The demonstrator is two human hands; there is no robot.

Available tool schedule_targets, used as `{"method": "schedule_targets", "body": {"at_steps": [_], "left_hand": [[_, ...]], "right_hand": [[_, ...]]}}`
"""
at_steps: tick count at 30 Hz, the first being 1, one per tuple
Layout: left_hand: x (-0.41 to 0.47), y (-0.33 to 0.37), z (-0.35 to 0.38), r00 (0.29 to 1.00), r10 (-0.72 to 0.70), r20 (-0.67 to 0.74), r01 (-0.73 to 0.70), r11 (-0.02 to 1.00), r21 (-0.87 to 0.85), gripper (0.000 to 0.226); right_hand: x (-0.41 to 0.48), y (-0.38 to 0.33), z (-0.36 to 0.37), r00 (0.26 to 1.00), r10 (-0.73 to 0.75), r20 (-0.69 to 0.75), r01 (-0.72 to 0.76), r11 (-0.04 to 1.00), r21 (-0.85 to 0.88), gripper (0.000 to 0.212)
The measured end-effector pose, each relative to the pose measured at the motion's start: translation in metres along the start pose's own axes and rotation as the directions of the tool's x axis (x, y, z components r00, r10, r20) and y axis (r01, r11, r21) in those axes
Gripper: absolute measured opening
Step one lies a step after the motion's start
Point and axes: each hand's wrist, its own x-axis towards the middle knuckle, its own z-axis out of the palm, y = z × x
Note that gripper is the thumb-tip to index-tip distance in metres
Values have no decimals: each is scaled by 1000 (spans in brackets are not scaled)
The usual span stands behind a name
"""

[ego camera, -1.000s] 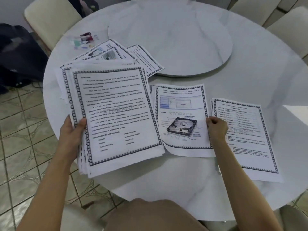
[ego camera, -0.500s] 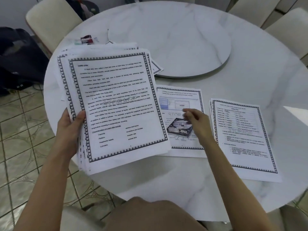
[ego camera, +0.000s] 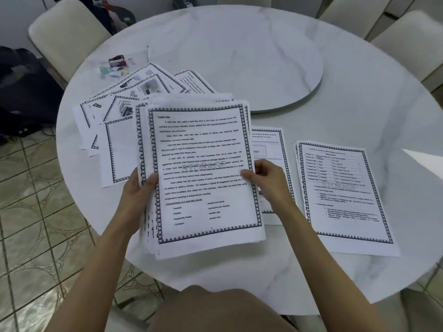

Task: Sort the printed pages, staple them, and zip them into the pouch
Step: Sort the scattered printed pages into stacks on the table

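I hold a thick stack of printed pages (ego camera: 201,173) above the table's near edge, its top sheet a bordered text page. My left hand (ego camera: 141,190) grips the stack's left edge, thumb on top. My right hand (ego camera: 266,176) pinches the top sheet's right edge. Under the stack's right side lies a page pile (ego camera: 271,144), mostly hidden. A table-and-text page pile (ego camera: 340,192) lies at the right. Several more pages (ego camera: 134,99) are fanned out at the left. A clear pouch with small coloured items (ego camera: 115,65) lies beyond them.
The round marble table (ego camera: 359,111) carries a raised turntable (ego camera: 239,56) in its middle. Cream chairs (ego camera: 67,29) stand around it, and a dark bag (ego camera: 21,92) sits on the tiled floor at the left. My knee (ego camera: 215,310) is under the near edge.
My right hand left the hard-disk picture page and moved left to the held stack's right edge. The stack shifted right and now covers most of that page.
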Motion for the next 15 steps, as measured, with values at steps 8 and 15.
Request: {"method": "schedule_targets", "body": {"at_steps": [8,15], "left_hand": [[-5,-15,23,999,-29,28,28,999,43,20],[-6,-26,25,998,-62,18,60,993,97,30]], "right_hand": [[-3,21,-5,996,32,-86,-39,996,-79,12],[-2,36,-6,983,25,-181,-42,995,-87,19]]}}
